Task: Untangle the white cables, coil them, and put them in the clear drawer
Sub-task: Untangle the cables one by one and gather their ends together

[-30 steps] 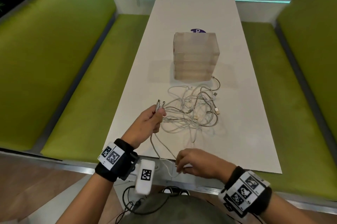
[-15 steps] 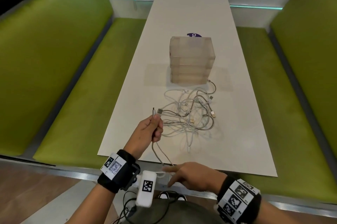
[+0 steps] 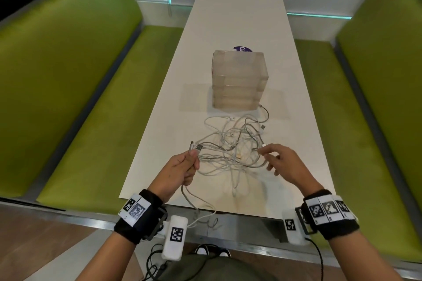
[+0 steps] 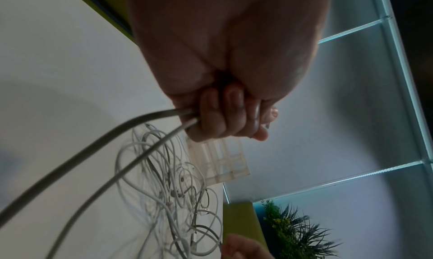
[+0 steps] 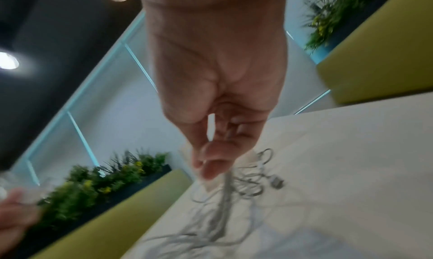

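A tangle of white cables (image 3: 233, 143) lies on the white table (image 3: 239, 24), just in front of a clear stacked drawer unit (image 3: 238, 82) whose drawers are all pushed in. My left hand (image 3: 190, 162) grips two cable ends at the tangle's left; their plugs (image 3: 196, 147) stick out above the fist. The left wrist view shows that fist (image 4: 225, 118) closed round two strands. From it, the cable (image 3: 196, 207) trails over the table's near edge. My right hand (image 3: 262, 152) is at the tangle's right edge, thumb and forefinger pinching a strand; the right wrist view (image 5: 211, 164) is blurred.
Green padded benches (image 3: 75, 102) run along both long sides of the table. A purple round sticker (image 3: 242, 48) shows behind the drawer unit. Bare tabletop (image 3: 296, 143) lies to the right of the tangle and beyond the drawers.
My right hand has moved from the table's near edge forward and right to the tangle's right side. The left hand has kept its grip on the two cable ends.
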`<state>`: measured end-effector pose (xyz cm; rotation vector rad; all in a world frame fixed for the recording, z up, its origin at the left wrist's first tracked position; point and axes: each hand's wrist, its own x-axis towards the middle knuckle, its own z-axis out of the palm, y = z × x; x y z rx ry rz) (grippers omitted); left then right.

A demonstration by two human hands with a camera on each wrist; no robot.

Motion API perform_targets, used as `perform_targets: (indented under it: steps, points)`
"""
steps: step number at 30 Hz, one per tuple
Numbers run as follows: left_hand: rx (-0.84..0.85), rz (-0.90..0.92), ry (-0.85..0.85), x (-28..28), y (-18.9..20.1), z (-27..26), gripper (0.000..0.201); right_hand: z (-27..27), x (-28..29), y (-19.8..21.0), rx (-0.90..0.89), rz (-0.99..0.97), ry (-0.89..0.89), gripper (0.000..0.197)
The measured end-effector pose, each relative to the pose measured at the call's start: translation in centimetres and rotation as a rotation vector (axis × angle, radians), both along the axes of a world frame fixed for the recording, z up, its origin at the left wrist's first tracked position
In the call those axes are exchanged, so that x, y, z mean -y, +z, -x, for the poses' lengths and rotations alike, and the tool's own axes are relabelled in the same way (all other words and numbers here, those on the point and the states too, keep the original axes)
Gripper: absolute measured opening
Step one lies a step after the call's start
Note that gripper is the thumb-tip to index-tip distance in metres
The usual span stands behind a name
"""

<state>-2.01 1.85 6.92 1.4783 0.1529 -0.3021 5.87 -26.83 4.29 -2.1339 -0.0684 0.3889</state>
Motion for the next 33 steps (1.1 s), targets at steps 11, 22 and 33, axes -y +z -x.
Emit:
perform_targets:
  steps: [11,22,33]
  points:
    - [-0.023,-0.052,-0.064,0.0,0.7,0.1,0.042,-5.2,0.7,-4.4,-0.012,0.222,-0.179,0.024]
    - [0.010,-0.140,-0.033,-0.1,0.4,-0.1,0.034,-6.8,1.1,-3.8,-0.011,0.178,-0.357,0.007]
    - [0.098,-0.094,-0.048,0.2,0.3,-1.4,0.027,-7.9,1.6,2.5,0.358,-0.300,-0.521,0.015]
